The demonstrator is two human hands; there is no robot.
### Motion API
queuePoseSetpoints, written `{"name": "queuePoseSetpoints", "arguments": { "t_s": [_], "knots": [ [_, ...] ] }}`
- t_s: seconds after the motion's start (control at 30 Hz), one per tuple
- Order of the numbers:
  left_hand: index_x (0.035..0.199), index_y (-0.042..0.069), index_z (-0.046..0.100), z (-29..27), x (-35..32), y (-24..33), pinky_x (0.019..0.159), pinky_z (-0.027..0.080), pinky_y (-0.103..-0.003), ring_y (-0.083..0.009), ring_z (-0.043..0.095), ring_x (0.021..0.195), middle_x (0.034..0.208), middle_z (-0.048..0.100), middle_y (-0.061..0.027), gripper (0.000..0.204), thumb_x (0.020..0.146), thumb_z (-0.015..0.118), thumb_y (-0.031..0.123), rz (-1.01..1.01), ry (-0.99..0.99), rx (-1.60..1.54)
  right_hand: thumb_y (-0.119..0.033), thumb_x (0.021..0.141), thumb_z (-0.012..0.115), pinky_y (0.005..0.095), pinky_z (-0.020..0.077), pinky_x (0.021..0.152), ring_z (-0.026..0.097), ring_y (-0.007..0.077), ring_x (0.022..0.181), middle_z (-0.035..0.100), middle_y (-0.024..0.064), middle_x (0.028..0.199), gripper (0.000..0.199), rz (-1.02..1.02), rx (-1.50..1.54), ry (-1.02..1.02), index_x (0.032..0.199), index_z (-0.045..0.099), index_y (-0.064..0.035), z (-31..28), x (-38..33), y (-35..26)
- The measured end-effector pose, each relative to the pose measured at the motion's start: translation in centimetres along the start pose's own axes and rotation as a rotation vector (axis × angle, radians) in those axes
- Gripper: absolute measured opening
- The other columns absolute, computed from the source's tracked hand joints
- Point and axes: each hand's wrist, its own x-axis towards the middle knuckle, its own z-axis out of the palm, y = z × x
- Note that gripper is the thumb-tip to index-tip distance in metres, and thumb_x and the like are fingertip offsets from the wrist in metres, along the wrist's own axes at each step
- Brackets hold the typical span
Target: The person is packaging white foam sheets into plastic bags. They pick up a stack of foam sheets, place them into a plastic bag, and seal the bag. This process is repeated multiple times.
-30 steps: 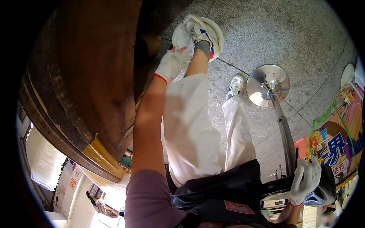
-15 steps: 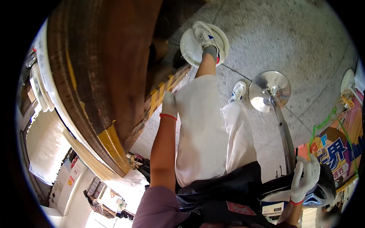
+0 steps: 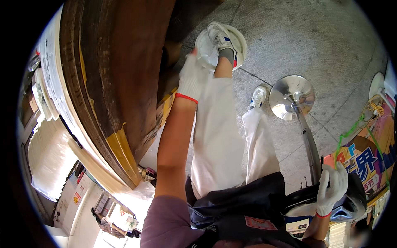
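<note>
left hand point(image 3: 192, 74) blurred, brown board point(image 3: 133, 62) cut off

A round-based chrome stand point(image 3: 307, 138) rests on grey floor point(image 3: 297, 49), left of a colourful board point(image 3: 364, 161).

Stretches the bare left forearm point(image 3: 175, 138) forward from a short mauve fabric sleeve point(image 3: 169, 221), ending in a white knit-gloved left hand point(image 3: 191, 74) with a red-edged cuff point(image 3: 186, 98) — too blurred to read its pose. Holds a white knit-gloved, red-cuffed right hand point(image 3: 332, 185) low at the right — with fingers point(image 3: 343, 177) raised and loosely parted.
</note>
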Motion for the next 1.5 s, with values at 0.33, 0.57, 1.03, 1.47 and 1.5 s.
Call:
{"name": "queuePoseSetpoints", "arguments": {
  "t_s": [0.33,0.57,1.03,1.47,1.5],
  "knots": [
    [0.131,0.002,0.039,-7.8,2.1,-1.7,0.096,0.045,-0.041,-0.0283,0.055,0.113,0.123,0.053,-0.0164,0.048,0.097,0.043,0.035,-0.053,0.148,-0.017,-0.005,0.081,0.058,0.0415,0.0431,0.089,0.059,0.0351,0.095,0.065,0.0098,0.084,0.009,0.016,0.031,-0.021,0.086,0.066,-0.0026,-0.2,-0.1,0.2],
    [0.126,0.001,0.047,-0.3,-1.1,-4.6,0.091,0.044,-0.034,-0.0271,0.055,0.107,0.125,0.052,-0.0165,0.040,0.097,0.046,0.029,0.271,-0.864,0.205,-0.007,0.078,0.062,0.0402,0.0438,0.088,0.059,0.0322,0.084,0.064,0.0070,0.077,0.007,0.080,-0.008,0.023,0.083,0.066,-0.0048,-0.3,0.1,-0.3],
    [0.133,0.003,0.041,-0.6,5.1,-4.4,0.096,0.040,-0.033,-0.0271,0.046,0.122,0.130,0.048,-0.0140,0.050,0.092,0.053,0.029,0.315,-0.009,0.798,-0.005,0.077,0.059,0.0414,0.0442,0.085,0.059,0.0355,0.092,0.064,0.0097,0.083,0.010,0.062,0.066,-0.019,0.085,0.066,-0.0035,-0.4,-0.4,0.6],
    [0.127,0.013,0.048,-5.4,10.9,-4.3,0.093,0.044,-0.045,-0.0370,0.055,0.109,0.127,0.052,-0.0154,0.051,0.079,0.056,0.030,0.409,-0.003,2.108,-0.005,0.073,0.061,0.0421,0.0445,0.091,0.055,0.0250,0.067,0.059,0.0066,0.069,0.010,0.047,0.027,0.026,0.082,0.065,-0.0040,-0.2,0.5,0.1],
    [0.127,0.014,0.048,-5.4,10.9,-4.6,0.092,0.044,-0.045,-0.0371,0.055,0.109,0.128,0.051,-0.0146,0.052,0.078,0.057,0.029,0.485,0.005,2.142,-0.005,0.073,0.061,0.0421,0.0445,0.091,0.055,0.0251,0.067,0.059,0.0066,0.069,0.009,0.047,0.038,0.027,0.082,0.065,-0.0040,-0.2,0.5,0.2]
  ]
}}
